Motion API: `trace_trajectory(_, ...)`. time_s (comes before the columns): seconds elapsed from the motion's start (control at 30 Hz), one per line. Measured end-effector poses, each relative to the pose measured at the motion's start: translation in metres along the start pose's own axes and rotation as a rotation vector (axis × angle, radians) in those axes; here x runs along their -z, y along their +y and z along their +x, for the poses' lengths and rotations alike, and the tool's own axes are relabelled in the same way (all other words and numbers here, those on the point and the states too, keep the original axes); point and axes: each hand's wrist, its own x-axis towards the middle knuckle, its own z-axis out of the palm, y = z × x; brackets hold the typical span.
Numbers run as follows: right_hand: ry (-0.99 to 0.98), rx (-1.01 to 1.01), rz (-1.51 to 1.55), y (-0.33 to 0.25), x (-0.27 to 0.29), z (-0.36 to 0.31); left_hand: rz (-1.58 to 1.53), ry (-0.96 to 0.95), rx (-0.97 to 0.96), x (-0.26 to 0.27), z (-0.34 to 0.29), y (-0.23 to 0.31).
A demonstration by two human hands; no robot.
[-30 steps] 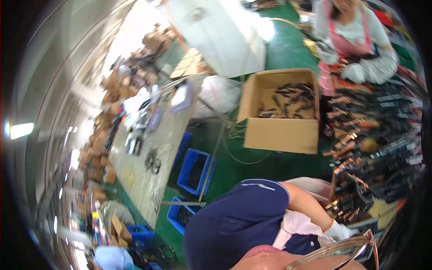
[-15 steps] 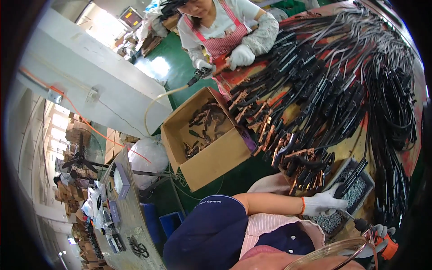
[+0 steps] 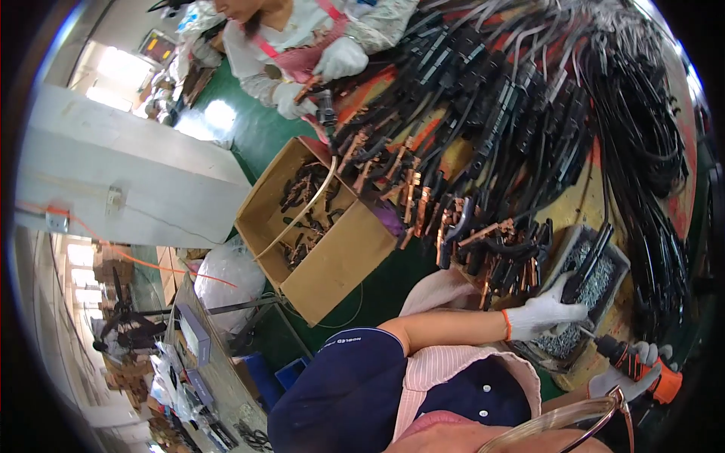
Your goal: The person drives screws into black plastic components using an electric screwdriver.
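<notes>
My left hand (image 3: 545, 310), in a white glove with an orange cuff, is closed around a black cable handle (image 3: 593, 259) above a grey tray (image 3: 621, 264) of small silvery screws (image 3: 560, 344). In my right hand (image 3: 631, 380), also gloved, is an orange and black power screwdriver (image 3: 638, 368). Its bit points left toward the fingers of my left hand; whether the tip touches the handle is too small to tell. The handle's near end is hidden by my left fingers.
Black cables (image 3: 521, 113) with copper-jawed ends (image 3: 411, 196) cover the table. Beyond it a cardboard box (image 3: 332, 272) holds more such pieces. A co-worker's gloved hands (image 3: 341, 59) hold a copper part and a tool (image 3: 326, 109). A side table (image 3: 219, 370) stands at left.
The view has shifted, moving the scene left. My right hand has raised and levelled the screwdriver, bringing its bit to my left hand. The co-worker's hands have also moved.
</notes>
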Motion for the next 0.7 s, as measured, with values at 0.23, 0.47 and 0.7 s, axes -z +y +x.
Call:
trace_trajectory(0.23,0.434,0.099,-0.169,0.026,-0.046,0.007,0.042,0.065,0.023,0.000,0.004,0.014)
trace_trajectory(0.47,0.066,0.415,-0.217,0.050,-0.056,0.033,0.013,0.171,-0.104,-0.005,-0.002,0.013)
trace_trajectory(0.7,0.021,0.405,-0.312,0.070,-0.036,0.047,0.075,0.239,-0.045,-0.003,-0.001,0.007)
